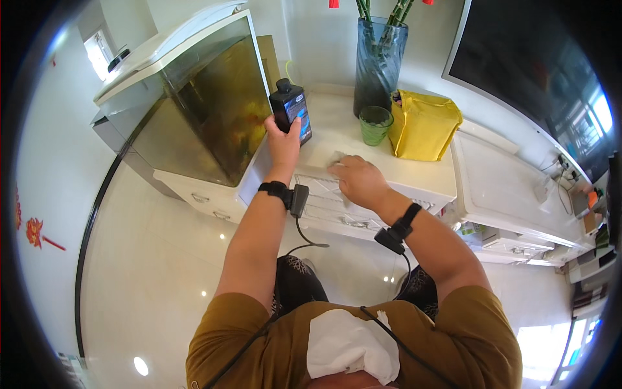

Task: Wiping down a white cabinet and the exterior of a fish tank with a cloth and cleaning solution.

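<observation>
My left hand (283, 141) grips a black plastic bottle (290, 109) with a black screw cap and a printed label. The bottle is upright beside the fish tank, at the left of the white cabinet top (333, 114); whether its base touches the surface is hidden. Over the front edge of that top, my right hand (358, 179) holds a pale, crumpled cloth or tissue (336, 158), blurred and partly covered by the fingers. A green glass tumbler (375, 127) and a yellow fabric bag (425, 127) stand beyond my right hand.
A fish tank (204, 107) with murky water stands at the left. Behind the tumbler rises a tall blue glass vase (378, 63) holding green stalks. A television (529, 73) hangs above a long white cabinet (515, 180) at the right. Drawers (320, 214) with handles face my knees.
</observation>
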Available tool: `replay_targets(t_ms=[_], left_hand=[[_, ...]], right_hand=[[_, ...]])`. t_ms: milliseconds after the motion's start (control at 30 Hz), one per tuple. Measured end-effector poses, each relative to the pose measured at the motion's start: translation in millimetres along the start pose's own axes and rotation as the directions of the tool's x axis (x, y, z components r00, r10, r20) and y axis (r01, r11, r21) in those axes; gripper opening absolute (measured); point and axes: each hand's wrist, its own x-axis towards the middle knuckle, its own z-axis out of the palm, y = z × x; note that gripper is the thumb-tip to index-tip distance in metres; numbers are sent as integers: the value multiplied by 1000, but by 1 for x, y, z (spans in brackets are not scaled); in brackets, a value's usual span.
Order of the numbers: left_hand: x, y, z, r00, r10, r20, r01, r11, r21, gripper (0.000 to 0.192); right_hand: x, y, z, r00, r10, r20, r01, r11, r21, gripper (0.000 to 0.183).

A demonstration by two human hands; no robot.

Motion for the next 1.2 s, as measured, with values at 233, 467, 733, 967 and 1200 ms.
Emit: replay_targets(t_ms=[233,467,733,967,1200], left_hand=[[-90,71,2,983,-37,182,83,963,-256,49],[-202,85,22,930,65,363,-41,996,-73,54],[-203,88,15,829,-30,559,5,999,45,60],[-191,77,8,599,-104,794,59,995,86,63],[-193,79,3,572,-98,814,451,867,-213,65]], right_hand=[[-57,17,-56,831,477,287,-411,180,894,43],[-74,19,-49,919,286,-272,79,542,837,63],[-95,37,-63,905,415,93,-132,66,989,34],[-91,38,-94,859,371,352,-422,126,898,29],[-90,72,-52,826,525,204,-274,58,960,29]])
